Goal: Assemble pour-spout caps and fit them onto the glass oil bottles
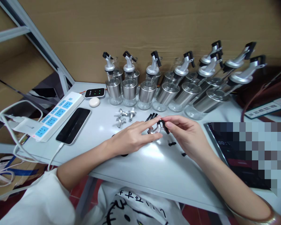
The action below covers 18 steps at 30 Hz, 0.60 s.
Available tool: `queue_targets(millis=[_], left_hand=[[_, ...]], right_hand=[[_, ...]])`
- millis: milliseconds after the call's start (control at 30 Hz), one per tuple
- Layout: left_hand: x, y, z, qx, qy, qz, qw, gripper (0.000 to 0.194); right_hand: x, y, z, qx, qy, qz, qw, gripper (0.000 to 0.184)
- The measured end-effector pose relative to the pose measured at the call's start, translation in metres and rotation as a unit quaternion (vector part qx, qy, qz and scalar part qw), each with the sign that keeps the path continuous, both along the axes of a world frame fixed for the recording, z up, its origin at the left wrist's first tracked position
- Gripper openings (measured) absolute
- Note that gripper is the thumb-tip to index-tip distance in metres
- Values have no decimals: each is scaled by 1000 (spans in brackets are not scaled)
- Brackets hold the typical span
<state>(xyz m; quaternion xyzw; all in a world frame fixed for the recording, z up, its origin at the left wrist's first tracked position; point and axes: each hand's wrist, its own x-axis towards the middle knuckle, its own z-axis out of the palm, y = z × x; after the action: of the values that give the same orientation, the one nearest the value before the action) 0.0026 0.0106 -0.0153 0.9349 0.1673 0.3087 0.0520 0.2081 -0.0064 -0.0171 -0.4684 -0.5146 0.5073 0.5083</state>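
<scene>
Just above the table, my left hand [133,136] has its fingers closed around a silver pour spout [157,128]. My right hand [186,131] pinches the black lever [165,127] at the spout's tip between thumb and fingers. Part of the spout is hidden behind my left fingers. Several slim black pieces [152,117] lie just beyond my hands, and a few small black parts [172,144] rest below my right hand. Loose silver spout parts [120,122] stand on the table beyond my left hand. Something black lies partly covered beneath my left wrist.
Glass and steel oil bottles [147,93], several with spouts fitted, stand along the cardboard backing. At left are a power strip [61,114], a phone [74,125], a small black display device [95,93] and a round white case [94,102]. A tablet [231,156] lies at right.
</scene>
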Motion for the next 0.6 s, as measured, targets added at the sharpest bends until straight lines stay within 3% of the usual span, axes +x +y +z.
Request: queue_targets(millis=[600], left_hand=[[0, 0, -1, 2, 3, 4, 1000, 22]], right_hand=[[-1, -1, 0, 15, -18, 2, 1000, 15]])
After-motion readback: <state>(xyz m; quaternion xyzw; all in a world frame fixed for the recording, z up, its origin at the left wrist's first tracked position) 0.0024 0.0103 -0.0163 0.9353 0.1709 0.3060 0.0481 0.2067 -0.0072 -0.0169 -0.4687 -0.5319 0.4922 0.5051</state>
